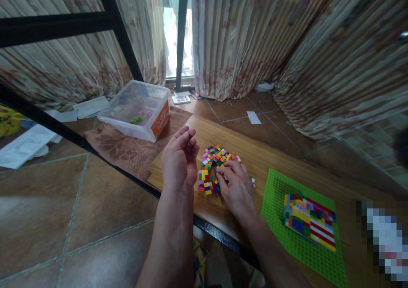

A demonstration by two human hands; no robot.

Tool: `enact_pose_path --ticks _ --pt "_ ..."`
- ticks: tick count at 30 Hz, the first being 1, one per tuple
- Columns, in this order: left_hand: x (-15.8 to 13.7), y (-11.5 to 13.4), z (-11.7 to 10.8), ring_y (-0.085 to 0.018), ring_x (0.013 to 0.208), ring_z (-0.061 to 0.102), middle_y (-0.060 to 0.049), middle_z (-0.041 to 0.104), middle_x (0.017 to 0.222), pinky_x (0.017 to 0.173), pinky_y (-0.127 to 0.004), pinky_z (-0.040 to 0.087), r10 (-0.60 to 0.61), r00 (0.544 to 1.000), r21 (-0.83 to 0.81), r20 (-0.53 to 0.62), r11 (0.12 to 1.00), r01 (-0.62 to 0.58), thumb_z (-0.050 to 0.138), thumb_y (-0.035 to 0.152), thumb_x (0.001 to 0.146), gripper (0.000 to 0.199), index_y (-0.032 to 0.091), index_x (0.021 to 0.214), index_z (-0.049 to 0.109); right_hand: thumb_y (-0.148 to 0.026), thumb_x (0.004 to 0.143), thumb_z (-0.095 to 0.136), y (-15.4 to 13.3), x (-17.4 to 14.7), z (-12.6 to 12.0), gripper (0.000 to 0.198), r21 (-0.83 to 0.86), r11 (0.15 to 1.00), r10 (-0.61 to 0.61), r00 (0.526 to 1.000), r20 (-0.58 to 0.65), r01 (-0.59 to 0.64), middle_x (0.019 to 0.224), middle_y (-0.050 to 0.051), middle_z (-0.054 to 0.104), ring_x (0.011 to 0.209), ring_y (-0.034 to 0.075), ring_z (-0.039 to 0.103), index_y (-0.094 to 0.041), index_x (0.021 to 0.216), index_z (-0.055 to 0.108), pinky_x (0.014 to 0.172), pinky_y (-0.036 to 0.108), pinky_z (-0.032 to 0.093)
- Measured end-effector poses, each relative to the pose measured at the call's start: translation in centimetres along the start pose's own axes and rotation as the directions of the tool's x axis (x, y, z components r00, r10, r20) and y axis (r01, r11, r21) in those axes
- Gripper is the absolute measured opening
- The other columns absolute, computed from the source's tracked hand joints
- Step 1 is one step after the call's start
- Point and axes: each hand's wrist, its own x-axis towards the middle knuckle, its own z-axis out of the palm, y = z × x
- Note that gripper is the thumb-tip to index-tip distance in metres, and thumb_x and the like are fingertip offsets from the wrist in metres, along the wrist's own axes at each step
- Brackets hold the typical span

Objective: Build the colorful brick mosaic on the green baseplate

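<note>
My left hand (181, 158) is raised above the wooden bench, palm turned up. Its fingers are curled in with the thumb pressed against them; whatever they may hold is hidden. My right hand (236, 185) reaches down over the right side of a pile of small multicoloured toy bricks (208, 187). Its thumb and forefinger pinch at a small blue toy brick beside the pile's bare centre. Right of this hand lies a green studded baseplate (274, 186), bearing a block of bricks (301, 215) built up in several colours.
A clear plastic tub (134, 126) with an orange label and a few bricks inside stands on a brown cloth (117, 147) at the bench's left end. A black metal frame (127, 62) crosses the left. Curtains (236, 37) hang behind; papers (253, 117) lie on the tiled floor.
</note>
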Motion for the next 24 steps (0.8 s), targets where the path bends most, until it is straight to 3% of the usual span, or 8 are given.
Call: enact_pose_path --ticks 6,11,17,24 --pt "0.3 0.4 -0.6 -0.001 0.050 0.054 0.004 0.066 0.073 0.052 -0.012 0.044 0.029 0.999 0.015 0.015 0.999 -0.030 0.060 0.009 0.074 0.015 0.017 0.088 0.061 -0.027 0.090 0.052 1.1 -0.7 -1.4 0.020 0.003 0.999 0.032 0.999 -0.044 -0.032 0.101 0.007 0.064 0.094 0.024 0.053 -0.023 0.085 0.071 0.083 0.041 0.045" --pt "0.4 0.5 -0.7 -0.001 0.051 0.054 0.004 0.066 0.073 0.052 -0.012 0.044 0.029 1.000 0.011 0.011 1.000 -0.029 0.060 0.009 0.074 0.017 0.017 0.089 0.061 -0.025 0.089 0.053 0.5 0.5 -0.8 0.019 -0.015 1.000 0.002 0.998 -0.064 -0.003 0.101 0.008 0.064 0.098 0.025 0.053 -0.023 0.093 0.072 0.088 0.043 0.044" --pt "0.4 0.7 -0.6 -0.001 0.050 0.054 0.004 0.066 0.074 0.052 -0.012 0.044 0.012 1.000 -0.007 -0.010 1.000 -0.012 0.059 0.009 0.075 0.013 0.016 0.086 0.061 -0.023 0.085 0.058 -0.3 2.6 0.9 0.016 -0.093 0.995 -0.036 0.999 0.002 0.036 0.107 0.011 0.061 0.100 0.027 0.050 -0.022 0.092 0.072 0.087 0.045 0.044" --pt "0.5 0.8 -0.8 -0.001 0.051 0.054 0.004 0.066 0.074 0.052 -0.012 0.044 0.022 1.000 0.012 0.000 1.000 -0.022 0.061 0.010 0.074 0.015 0.017 0.088 0.060 -0.024 0.082 0.063 -0.3 2.4 0.8 0.006 -0.128 0.991 -0.022 0.999 0.046 0.028 0.104 0.010 0.060 0.098 0.027 0.048 -0.021 0.084 0.069 0.086 0.044 0.043"
